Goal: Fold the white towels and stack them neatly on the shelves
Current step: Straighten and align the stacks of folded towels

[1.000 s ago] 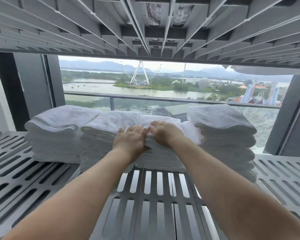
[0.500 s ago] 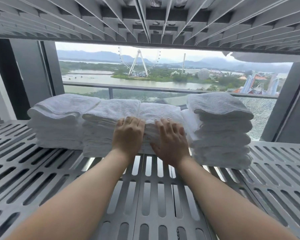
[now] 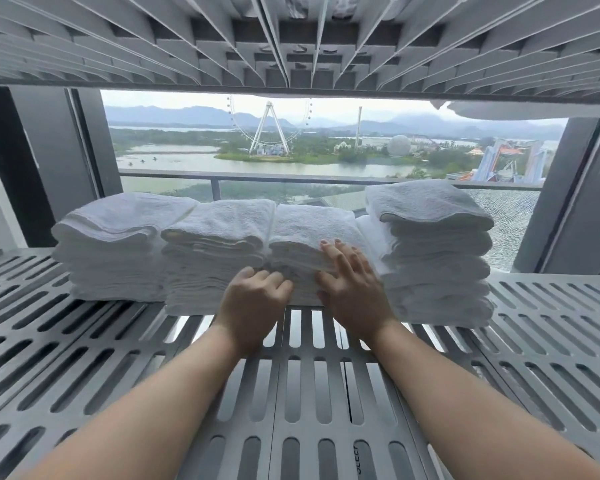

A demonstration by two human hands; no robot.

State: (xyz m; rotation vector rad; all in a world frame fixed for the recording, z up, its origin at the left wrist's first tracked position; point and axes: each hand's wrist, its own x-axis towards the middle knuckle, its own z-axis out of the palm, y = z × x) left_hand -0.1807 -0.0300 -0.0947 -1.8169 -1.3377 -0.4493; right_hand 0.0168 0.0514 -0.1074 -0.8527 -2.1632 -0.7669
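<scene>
Several stacks of folded white towels stand in a row at the back of a grey slotted shelf (image 3: 84, 341). The third stack from the left (image 3: 302, 230) has both my hands on its front face. My left hand (image 3: 253, 299) presses its lower front with fingers bent against the towel edges. My right hand (image 3: 350, 285) lies flat with fingers spread over the stack's front right, next to the taller rightmost stack (image 3: 433, 244). The far left stack (image 3: 111, 244) and the second stack (image 3: 215, 251) stand untouched.
Another grey slotted shelf (image 3: 291, 39) hangs close overhead. Behind the towels a window shows a balcony rail (image 3: 291, 178), water and a Ferris wheel. Dark window frames (image 3: 575, 202) stand at both sides. Bare shelf lies in front of the stacks and to the right.
Both hands have slid down from the top of the third stack to its front face. The right hand's fingers have spread. The camera has tilted, so the stacks sit lower in view.
</scene>
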